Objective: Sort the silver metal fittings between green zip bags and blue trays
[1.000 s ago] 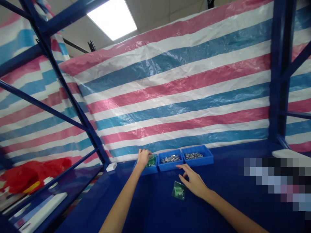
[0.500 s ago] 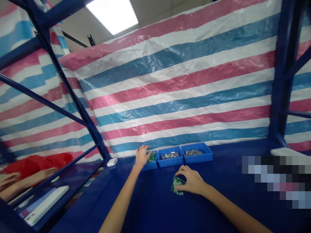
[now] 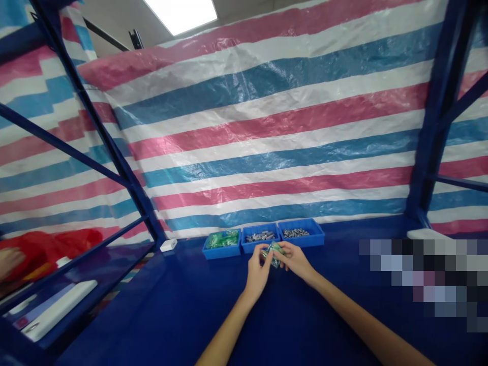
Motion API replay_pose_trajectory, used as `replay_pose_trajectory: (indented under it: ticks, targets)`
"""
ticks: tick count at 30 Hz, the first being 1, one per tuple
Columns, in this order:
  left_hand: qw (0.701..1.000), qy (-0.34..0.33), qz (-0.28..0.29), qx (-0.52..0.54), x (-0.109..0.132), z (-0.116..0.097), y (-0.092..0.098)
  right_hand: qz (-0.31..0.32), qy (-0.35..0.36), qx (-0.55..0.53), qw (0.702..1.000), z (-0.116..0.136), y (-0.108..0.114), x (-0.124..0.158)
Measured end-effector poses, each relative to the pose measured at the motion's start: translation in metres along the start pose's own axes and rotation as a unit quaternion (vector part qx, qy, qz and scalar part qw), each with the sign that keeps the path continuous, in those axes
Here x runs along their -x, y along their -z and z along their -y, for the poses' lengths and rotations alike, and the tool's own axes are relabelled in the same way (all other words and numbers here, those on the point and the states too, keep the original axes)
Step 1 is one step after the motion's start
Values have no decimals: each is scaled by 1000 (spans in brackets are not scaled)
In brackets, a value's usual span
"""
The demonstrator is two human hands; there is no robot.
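A small clear plastic bag with green on it point(image 3: 273, 255) is held up between my two hands, just in front of the blue bins. My left hand point(image 3: 258, 269) is closed on its left side, fingers and thumb pinching. From the right, my right hand point(image 3: 297, 260) grips the other side with bent fingers. The nearest containers are a blue bin of green bags point(image 3: 207, 252), a blue bin of silvery metal pieces point(image 3: 247, 249) and a blue bin of smaller metal pieces point(image 3: 316, 236). Fingers cover part of the held bag.
The bins stand in a row on a dark blue table point(image 3: 305, 325), before a striped plastic sheet point(image 3: 267, 132). A small white box point(image 3: 168, 245) lies left of them. Blue frame posts point(image 3: 434, 122) rise at the sides. At far left, another person's hand point(image 3: 10, 262) shows near red material.
My left hand has come away from the bin of green bags and joined my right hand at the bag. The right hand has raised the bag closer to the bins.
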State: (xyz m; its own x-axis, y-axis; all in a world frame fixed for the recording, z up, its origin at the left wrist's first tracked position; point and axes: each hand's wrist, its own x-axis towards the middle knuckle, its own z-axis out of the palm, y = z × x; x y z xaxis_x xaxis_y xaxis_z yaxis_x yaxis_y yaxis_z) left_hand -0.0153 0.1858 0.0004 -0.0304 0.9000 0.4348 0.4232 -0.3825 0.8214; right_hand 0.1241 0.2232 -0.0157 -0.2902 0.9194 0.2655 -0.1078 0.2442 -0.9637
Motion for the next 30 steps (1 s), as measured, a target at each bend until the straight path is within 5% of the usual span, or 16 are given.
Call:
replay_pose_trajectory:
  ticks: [7, 13, 19, 27, 30]
  targets:
    - [994, 30, 3, 102, -7, 4, 13, -6, 8, -42, 999, 6, -9, 8]
    - [993, -112, -11, -26, -2, -8, 17, -75, 144, 107, 981, 10, 3, 9]
    - [961, -216, -63, -164, 2, -4, 18, -92, 164, 168, 968, 16, 8, 12]
    - [988, -103, -74, -92, -3, 0, 18, -111, 146, 156, 971, 21, 0, 14]
    - [999, -41, -22, 5, -3, 0, 15, -90, 76, 99, 988, 20, -6, 15]
